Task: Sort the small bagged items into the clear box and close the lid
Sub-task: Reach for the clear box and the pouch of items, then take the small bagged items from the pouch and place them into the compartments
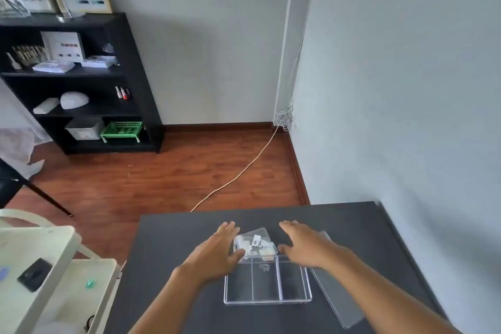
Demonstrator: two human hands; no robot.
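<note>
A clear box [267, 301] with three long compartments lies open on the dark table [173, 238]; all three look empty. Just beyond its far edge lies a clear plastic bag [254, 243] holding several small white bagged items. My left hand [217, 249] is spread flat at the bag's left side, thumb near its lower corner. My right hand [303, 244] is spread at the bag's right side, thumb pointing toward it. Neither hand grips anything. The clear lid [336, 293] lies flat to the right of the box, partly under my right forearm.
A white cart [48, 274] with a black device and a small green item stands left of the table. The wall runs close along the table's right side. A cable crosses the wooden floor beyond the table. A black shelf stands at the far left.
</note>
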